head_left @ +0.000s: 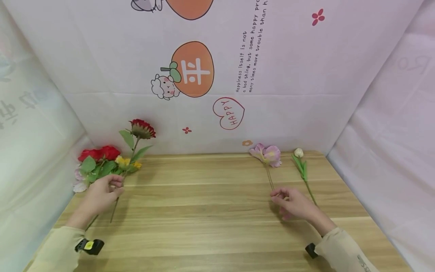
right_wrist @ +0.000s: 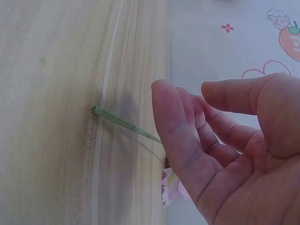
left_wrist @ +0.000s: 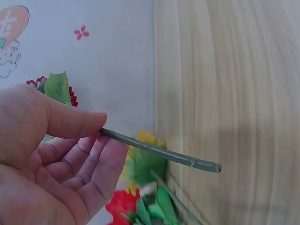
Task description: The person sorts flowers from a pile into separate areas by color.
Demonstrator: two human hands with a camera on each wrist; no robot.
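My left hand [head_left: 103, 194] pinches the stem [left_wrist: 164, 152] of a dark red flower [head_left: 142, 129] between thumb and fingertips. The flower stands upright above the table, and the stem's cut end sticks out past the fingers in the left wrist view. Beneath the left hand lie red roses [head_left: 98, 153], yellow flowers [head_left: 127, 163] and pale pink petals [head_left: 79, 185]. My right hand [head_left: 293, 204] hovers by the stem of a pink-purple flower [head_left: 266, 155]. In the right wrist view, thumb and forefinger stand apart, with the green stem [right_wrist: 122, 123] passing behind the fingers.
A white tulip [head_left: 298, 153] with green leaves lies right of the pink-purple flower, its stem running toward the right forearm. The wooden table [head_left: 200, 211] meets a printed white cloth [head_left: 289, 75] at its far edge. Cloth also hangs at both sides.
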